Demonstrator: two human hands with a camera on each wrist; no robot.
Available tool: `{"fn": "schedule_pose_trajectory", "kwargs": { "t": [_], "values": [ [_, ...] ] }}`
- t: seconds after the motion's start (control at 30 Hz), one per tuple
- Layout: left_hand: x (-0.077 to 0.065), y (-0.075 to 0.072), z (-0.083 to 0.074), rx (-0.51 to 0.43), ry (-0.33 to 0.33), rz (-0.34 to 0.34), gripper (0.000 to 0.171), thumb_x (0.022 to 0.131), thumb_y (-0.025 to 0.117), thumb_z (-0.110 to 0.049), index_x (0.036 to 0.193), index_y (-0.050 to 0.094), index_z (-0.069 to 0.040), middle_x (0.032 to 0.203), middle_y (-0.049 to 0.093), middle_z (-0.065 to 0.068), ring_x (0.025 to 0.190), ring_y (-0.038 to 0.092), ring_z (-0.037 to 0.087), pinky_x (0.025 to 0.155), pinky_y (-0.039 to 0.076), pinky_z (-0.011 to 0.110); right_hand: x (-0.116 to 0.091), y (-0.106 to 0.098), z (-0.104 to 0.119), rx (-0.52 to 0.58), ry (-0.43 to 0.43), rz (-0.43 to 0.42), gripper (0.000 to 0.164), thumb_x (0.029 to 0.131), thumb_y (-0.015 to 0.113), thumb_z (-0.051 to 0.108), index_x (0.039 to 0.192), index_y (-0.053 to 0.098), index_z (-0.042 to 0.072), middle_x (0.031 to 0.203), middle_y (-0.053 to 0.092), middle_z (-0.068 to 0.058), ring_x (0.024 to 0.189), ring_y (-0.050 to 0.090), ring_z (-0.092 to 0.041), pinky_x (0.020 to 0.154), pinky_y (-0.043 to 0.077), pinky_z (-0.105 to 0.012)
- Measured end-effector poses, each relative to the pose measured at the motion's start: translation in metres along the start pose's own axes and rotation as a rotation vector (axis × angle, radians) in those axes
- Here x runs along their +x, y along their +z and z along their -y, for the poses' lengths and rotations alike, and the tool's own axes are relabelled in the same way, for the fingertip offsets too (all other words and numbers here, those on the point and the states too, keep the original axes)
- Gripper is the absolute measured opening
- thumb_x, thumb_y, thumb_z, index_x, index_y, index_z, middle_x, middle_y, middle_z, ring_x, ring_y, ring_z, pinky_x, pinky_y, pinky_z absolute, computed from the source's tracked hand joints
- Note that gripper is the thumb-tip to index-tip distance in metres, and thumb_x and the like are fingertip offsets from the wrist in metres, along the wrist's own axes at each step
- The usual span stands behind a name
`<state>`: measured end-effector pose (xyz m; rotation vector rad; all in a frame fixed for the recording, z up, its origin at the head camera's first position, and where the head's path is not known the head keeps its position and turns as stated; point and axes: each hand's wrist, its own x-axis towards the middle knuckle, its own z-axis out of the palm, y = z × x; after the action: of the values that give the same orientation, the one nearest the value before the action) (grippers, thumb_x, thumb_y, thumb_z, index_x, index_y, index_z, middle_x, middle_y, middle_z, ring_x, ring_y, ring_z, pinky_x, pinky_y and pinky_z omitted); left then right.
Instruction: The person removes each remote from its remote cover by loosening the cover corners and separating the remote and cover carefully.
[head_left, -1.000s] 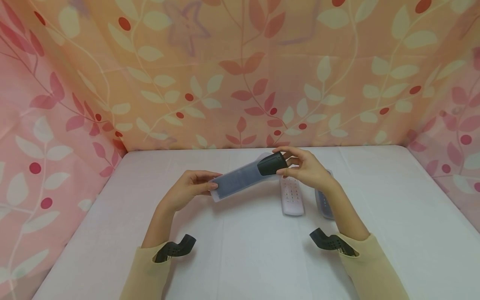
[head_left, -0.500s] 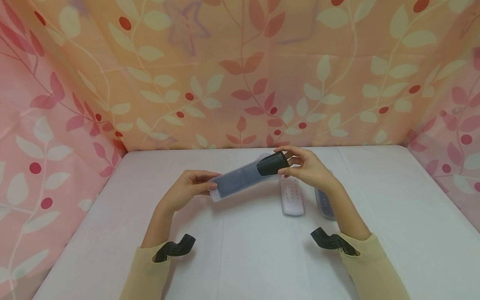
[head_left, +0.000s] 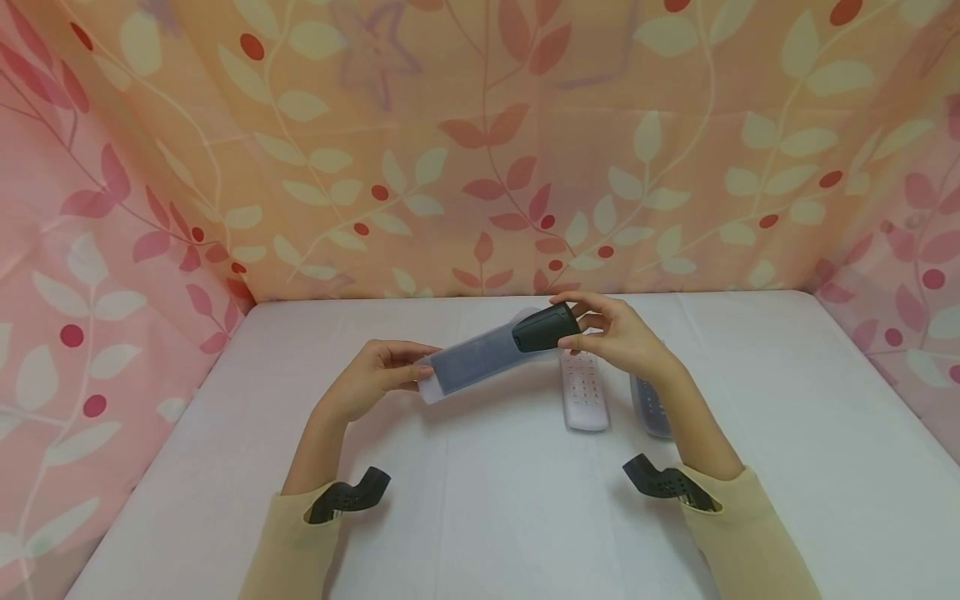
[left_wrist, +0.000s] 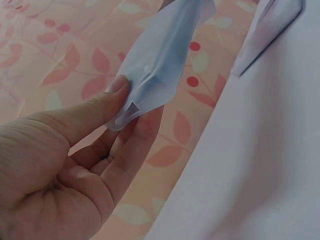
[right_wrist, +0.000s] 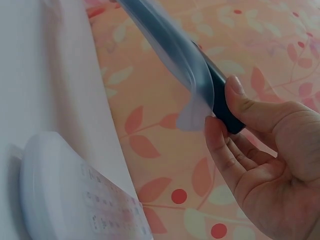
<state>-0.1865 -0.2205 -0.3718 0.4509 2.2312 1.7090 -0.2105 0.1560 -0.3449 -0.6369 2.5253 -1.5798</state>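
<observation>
A black remote control (head_left: 546, 328) is held slanted above the table, most of its length inside a translucent soft sleeve (head_left: 430, 389). Its bare end sticks out at the sleeve's right. My left hand (head_left: 381, 373) pinches the sleeve's closed left end between thumb and fingers; the left wrist view shows a small cut-out hole in that end. With thumb and fingertips my right hand (head_left: 615, 335) grips the bare end of the remote. In the right wrist view the sleeve's loose mouth (right_wrist: 192, 112) flares beside my fingertips.
A white remote in a clear cover (head_left: 584, 392) lies on the white table (head_left: 510, 500) below my right hand. Beside it, a dark covered remote (head_left: 651, 408) is partly hidden by my right wrist. Patterned curtains (head_left: 480, 208) stand behind and at both sides.
The remote has slid slightly to the right within the sleeve, leaving a wider band of bare sleeve at the left end. My right hand has shifted slightly right; the left stays nearly still.
</observation>
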Motion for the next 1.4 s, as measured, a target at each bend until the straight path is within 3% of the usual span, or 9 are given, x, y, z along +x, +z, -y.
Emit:
{"fn": "schedule_pose_trajectory", "kwargs": {
  "t": [0.33,0.57,0.8,1.4],
  "values": [
    [-0.0002,-0.0014,0.0004,0.015,-0.011,-0.009,0.038,0.097,0.073,-0.001,0.133,0.067,0.009,0.12,0.075,0.017,0.096,0.071,0.015,0.083,0.063,0.03,0.0006,-0.0016,-0.0014,0.015,-0.009,-0.003,0.058,0.09,0.081,-0.002,0.144,0.06,0.003,0.123,0.064,-0.025,0.099,0.069,-0.035,0.08,0.061,-0.028],
    [-0.0002,-0.0022,0.0008,0.022,-0.014,-0.014,0.038,0.097,0.073,-0.001,0.133,0.068,0.009,0.122,0.074,0.019,0.097,0.071,0.016,0.083,0.063,0.029,0.0009,-0.0027,-0.0012,0.019,-0.003,-0.005,0.058,0.09,0.08,-0.002,0.144,0.059,0.001,0.124,0.064,-0.026,0.102,0.067,-0.036,0.083,0.063,-0.042],
    [-0.0013,-0.0024,-0.0009,0.018,-0.02,-0.016,0.038,0.096,0.074,-0.001,0.133,0.068,0.009,0.12,0.075,0.016,0.096,0.071,0.015,0.083,0.063,0.029,0.0014,-0.0034,-0.0026,0.035,-0.011,-0.005,0.057,0.089,0.08,-0.005,0.143,0.06,0.001,0.126,0.064,-0.025,0.1,0.068,-0.035,0.08,0.062,-0.033],
    [-0.0008,-0.0034,0.0005,0.008,-0.006,-0.021,0.038,0.095,0.074,0.001,0.131,0.067,0.012,0.117,0.075,0.018,0.093,0.071,0.015,0.081,0.063,0.029,-0.0001,-0.006,-0.0019,0.021,-0.004,-0.012,0.057,0.09,0.079,-0.004,0.144,0.059,0.001,0.114,0.063,-0.024,0.099,0.068,-0.032,0.08,0.062,-0.03]
  ]
}}
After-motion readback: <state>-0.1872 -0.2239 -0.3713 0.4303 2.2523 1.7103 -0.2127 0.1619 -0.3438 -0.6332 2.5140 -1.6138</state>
